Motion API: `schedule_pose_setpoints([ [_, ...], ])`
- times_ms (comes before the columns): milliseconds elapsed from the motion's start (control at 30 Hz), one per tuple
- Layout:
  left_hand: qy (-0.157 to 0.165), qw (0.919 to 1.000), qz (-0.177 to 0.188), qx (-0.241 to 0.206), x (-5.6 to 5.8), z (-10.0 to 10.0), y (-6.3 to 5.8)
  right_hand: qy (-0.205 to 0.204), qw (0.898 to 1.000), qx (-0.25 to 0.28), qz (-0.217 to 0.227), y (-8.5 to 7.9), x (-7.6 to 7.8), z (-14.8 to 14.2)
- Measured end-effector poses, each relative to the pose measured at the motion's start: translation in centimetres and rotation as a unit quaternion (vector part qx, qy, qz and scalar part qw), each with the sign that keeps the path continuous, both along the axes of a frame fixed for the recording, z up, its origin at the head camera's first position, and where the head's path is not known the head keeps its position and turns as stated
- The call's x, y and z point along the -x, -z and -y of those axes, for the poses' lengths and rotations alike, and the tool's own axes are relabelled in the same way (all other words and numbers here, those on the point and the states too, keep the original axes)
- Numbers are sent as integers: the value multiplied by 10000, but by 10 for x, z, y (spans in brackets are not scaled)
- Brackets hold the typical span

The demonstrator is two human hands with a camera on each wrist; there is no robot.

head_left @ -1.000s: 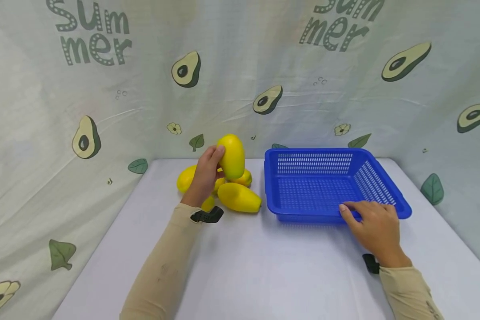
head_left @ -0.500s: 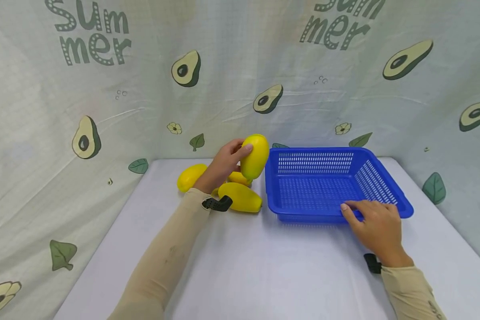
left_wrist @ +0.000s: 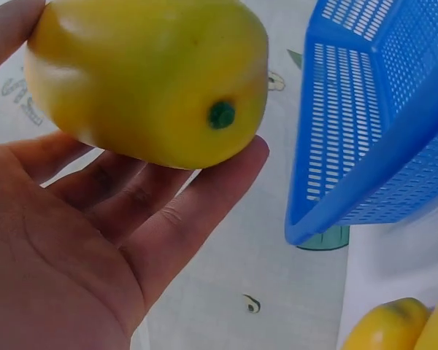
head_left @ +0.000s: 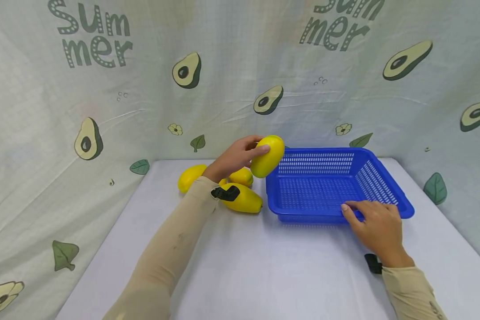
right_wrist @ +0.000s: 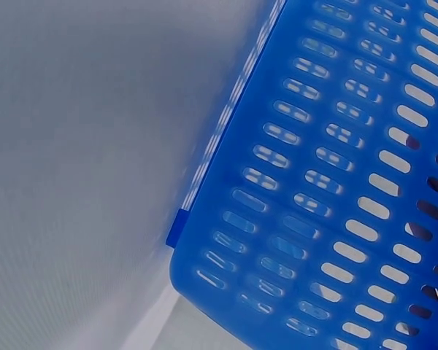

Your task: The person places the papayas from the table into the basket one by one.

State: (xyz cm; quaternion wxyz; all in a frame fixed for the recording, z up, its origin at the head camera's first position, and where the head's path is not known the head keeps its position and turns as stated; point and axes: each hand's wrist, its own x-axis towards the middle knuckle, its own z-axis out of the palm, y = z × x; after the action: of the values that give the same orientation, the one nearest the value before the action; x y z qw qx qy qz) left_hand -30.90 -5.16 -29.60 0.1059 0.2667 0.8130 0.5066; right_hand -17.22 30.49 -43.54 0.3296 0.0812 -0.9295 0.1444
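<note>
My left hand (head_left: 238,158) holds a yellow mango (head_left: 273,155) up in the air, at the left end of the blue plastic basket (head_left: 304,213). In the left wrist view, the mango (left_wrist: 146,80) shows its small green stem spot, and my fingers spread beneath it. My right hand (head_left: 378,226) grips the basket's near rim toward the right, thumb on the near side and fingers curled over inside. The right wrist view is filled by the slotted basket wall (right_wrist: 226,197), with dark bits of fingers showing through the holes.
Left of the basket lie more yellow fruits on the white table (head_left: 232,266): a long papaya-like one (head_left: 244,200), a rounder one (head_left: 242,177) behind it and another (head_left: 191,177) farther left. A printed cloth (head_left: 224,98) hangs behind the table.
My left hand has carried the mango rightward from over the fruit pile to the basket's left edge, tilting it along the way. My right hand stays on the rim.
</note>
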Motion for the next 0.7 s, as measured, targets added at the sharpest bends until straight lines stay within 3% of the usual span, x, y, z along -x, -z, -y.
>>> schedule_pose_setpoints([
  [133,149,9995,-125,239,5,-6,-5,18,10000,-25,-20,0,0,-1],
  [367,413,9985,-102,345,7,-16,-11,-139,9985,-307,-426,2,2,-4],
  [700,367,9891,-553,1315,15,-32,-17,-315,9976,-124,-607,4,3,-5],
])
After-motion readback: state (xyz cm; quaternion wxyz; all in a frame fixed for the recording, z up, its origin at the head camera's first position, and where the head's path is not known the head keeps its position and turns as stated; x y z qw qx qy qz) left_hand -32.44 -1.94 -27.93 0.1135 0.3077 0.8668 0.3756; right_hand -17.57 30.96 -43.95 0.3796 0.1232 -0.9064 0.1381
